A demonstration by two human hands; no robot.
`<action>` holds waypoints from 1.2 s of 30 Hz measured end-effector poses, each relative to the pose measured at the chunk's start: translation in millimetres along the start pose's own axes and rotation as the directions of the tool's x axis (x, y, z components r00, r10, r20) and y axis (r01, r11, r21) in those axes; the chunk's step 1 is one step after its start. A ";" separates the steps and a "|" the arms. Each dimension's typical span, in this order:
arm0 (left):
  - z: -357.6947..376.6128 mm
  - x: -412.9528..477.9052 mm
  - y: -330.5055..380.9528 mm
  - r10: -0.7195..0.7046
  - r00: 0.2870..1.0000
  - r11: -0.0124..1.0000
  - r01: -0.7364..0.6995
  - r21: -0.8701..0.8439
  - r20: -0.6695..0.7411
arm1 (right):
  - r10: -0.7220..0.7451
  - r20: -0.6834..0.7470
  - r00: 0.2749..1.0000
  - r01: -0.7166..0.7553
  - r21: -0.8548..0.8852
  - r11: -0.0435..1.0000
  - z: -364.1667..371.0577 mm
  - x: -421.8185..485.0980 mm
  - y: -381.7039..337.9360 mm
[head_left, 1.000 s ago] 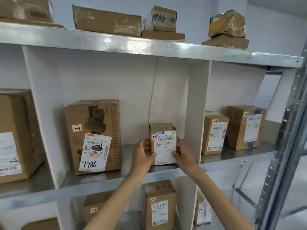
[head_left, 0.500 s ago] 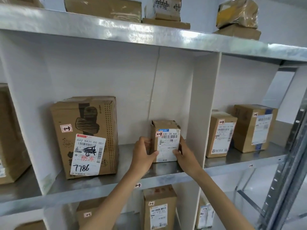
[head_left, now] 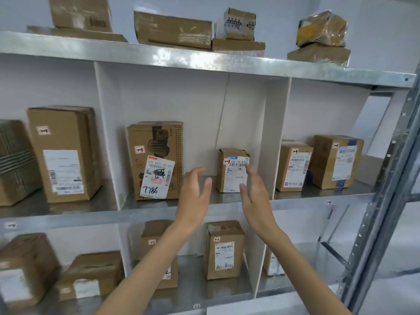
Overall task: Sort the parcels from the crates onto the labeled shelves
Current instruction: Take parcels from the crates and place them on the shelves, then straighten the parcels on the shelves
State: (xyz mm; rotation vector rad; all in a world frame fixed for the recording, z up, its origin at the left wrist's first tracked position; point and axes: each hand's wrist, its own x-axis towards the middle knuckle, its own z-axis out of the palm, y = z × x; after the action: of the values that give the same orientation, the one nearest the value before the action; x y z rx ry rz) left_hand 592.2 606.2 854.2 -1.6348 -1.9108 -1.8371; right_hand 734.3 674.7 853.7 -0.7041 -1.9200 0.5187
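Shelving rack (head_left: 384, 201): metal, several tiers, each split by white upright dividers so every bay takes one label's parcels.
Middle shelf (head_left: 159, 215): the tier both hands reach toward; its front edge carries small tags too blurred to read.
Centre bay: walled by a left divider (head_left: 106, 133) and a right divider (head_left: 276, 133), with two cartons in it.
7786 carton (head_left: 154, 160): the tall box at the bay's left end, upright, shipping label facing out for reading.
Small parcel (head_left: 231, 170): the task's item. It stands upright on the middle shelf at the bay's right end, just beside the right divider and well apart from the 7786 carton, barcode label to the front.
Left hand (head_left: 193, 196): fingers spread and loosely straight, empty, off the parcel's left side with a clear gap.
Right hand (head_left: 254, 196): fingers extended, nothing held. One fingertip overlaps the parcel's right front edge, and I cannot tell whether it touches.
Code stickers: a small one on the parcel (head_left: 227, 161) resembles the one on the carton (head_left: 139, 150), which probably explains the shared bay.
Stage: the parcel appears placed, and another is likely needed from the crates, which are out of view.
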 end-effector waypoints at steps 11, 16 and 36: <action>-132.3 -150.2 43.2 -0.059 0.987 0.987 0.079 0.137 -0.147 | -0.127 0.190 0.973 0.095 0.170 0.981 18.2 -129.5 -122.9; -199.8 -208.5 47.2 -0.161 0.960 0.955 0.209 0.209 -0.227 | -0.163 0.301 0.940 0.095 0.228 0.969 45.3 -182.0 -171.1; -454.6 -289.2 16.1 -0.204 0.812 0.867 0.410 0.285 -0.547 | -0.262 0.512 0.818 0.081 0.348 0.934 201.5 -240.8 -347.3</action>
State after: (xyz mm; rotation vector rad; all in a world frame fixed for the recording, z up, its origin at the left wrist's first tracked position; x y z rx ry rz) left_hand 458.7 85.1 819.8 -0.6567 -2.1812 -1.5978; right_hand 548.6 245.6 827.6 -0.1641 -2.3316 0.9655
